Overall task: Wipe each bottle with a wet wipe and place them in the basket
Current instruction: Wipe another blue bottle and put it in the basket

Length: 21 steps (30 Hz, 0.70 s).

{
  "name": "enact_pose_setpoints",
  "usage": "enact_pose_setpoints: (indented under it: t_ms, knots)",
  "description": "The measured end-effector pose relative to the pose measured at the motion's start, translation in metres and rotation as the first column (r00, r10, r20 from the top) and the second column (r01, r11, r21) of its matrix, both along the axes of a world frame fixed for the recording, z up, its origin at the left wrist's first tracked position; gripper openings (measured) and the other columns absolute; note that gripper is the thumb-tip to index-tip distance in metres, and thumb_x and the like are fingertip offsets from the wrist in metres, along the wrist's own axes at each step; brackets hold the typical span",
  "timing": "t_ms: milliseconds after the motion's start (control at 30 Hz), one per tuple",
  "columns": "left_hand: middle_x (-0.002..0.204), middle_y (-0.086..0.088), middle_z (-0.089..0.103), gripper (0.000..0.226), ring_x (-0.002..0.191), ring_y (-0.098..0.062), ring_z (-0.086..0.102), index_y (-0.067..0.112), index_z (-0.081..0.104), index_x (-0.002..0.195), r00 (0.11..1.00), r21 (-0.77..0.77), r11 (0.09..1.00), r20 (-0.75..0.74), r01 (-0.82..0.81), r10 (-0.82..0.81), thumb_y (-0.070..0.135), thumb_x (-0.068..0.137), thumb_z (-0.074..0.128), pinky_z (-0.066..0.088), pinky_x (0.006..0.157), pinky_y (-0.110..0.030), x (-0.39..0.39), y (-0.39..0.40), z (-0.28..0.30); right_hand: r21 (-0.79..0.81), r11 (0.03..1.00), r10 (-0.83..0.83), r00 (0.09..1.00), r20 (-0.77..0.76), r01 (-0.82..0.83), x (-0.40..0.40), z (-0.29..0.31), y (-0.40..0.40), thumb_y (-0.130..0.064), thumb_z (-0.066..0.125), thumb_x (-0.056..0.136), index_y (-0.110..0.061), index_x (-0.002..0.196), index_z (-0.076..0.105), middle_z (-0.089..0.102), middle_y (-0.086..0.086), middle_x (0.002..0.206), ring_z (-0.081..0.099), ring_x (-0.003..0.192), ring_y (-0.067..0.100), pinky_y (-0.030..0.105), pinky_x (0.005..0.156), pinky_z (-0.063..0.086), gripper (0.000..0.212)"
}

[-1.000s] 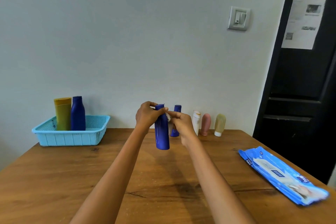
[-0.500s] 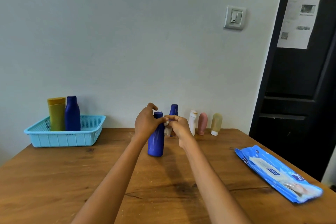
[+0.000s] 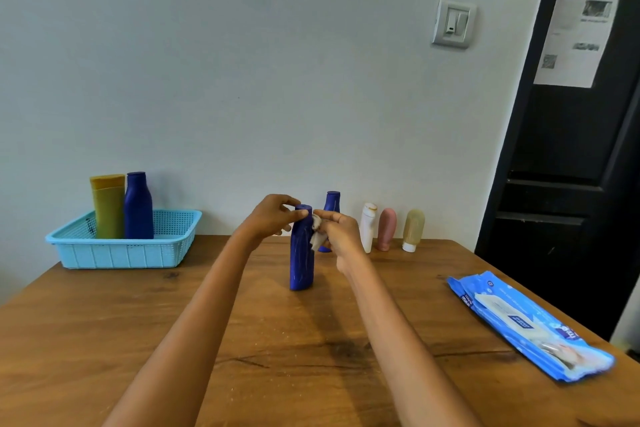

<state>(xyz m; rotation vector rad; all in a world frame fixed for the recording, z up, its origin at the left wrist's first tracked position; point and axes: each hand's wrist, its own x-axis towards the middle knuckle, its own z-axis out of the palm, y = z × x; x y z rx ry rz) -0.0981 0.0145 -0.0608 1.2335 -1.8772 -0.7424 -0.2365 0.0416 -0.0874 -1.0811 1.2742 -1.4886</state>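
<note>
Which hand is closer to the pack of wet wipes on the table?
Right. The right hand, holding a wipe, is nearer the wet wipes pack; the left hand grips the blue bottle farther away.

The room was evenly and fairly brightly lit by soft, diffuse light, with no hard glare. The forearms cast faint, blurred shadows onto the wooden table, darkest beneath the blue bottle. The black door at right lost detail in its dark panels. The wide lens bent the door's edge, and the printed sheet looked smeared, its text unreadable.
</note>
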Motion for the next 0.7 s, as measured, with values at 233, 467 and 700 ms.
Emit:
enact_pose_setpoints:
  t_ms: [233, 467, 700]
  knots:
    - [0.105, -0.007, 0.062, 0.030, 0.095, -0.020, 0.060, 0.010, 0.050, 0.107, 0.986, 0.017, 1.000, -0.163, 0.025, -0.022, 0.019, 0.085, 0.068, 0.050, 0.075, -0.027, 0.000, -0.002, -0.007, -0.006, 1.000, -0.004, 0.999, -0.034, 0.004, 0.001, 0.002, 0.000, -0.006, 0.052, 0.093, -0.015, 0.114, 0.064, 0.063, 0.007, 0.116, 0.059, 0.096, 0.018, 0.018, 0.059, 0.043, 0.026]
    - [0.099, -0.005, 0.061, 0.034, 0.086, -0.016, 0.061, 0.018, 0.048, 0.114, 0.986, -0.033, 0.999, -0.165, 0.018, -0.023, 0.019, 0.086, 0.067, 0.054, 0.077, -0.034, -0.007, -0.001, -0.010, -0.033, 0.998, -0.042, 0.992, 0.120, 0.046, 0.000, 0.001, -0.010, 0.000, 0.049, 0.088, -0.009, 0.113, 0.064, 0.065, 0.012, 0.106, 0.063, 0.104, 0.028, 0.036, 0.090, 0.052, 0.030]
    - [0.113, -0.007, 0.060, 0.036, 0.098, -0.019, 0.058, 0.014, 0.055, 0.125, 0.993, -0.062, 0.998, -0.120, 0.007, -0.015, 0.018, 0.090, 0.061, 0.052, 0.075, -0.031, -0.004, 0.000, -0.010, -0.089, 0.996, 0.050, 0.946, 0.321, -0.022, 0.000, 0.005, -0.003, 0.018, 0.049, 0.083, -0.003, 0.129, 0.052, 0.059, 0.012, 0.121, 0.061, 0.102, 0.022, 0.029, 0.086, 0.053, 0.051]
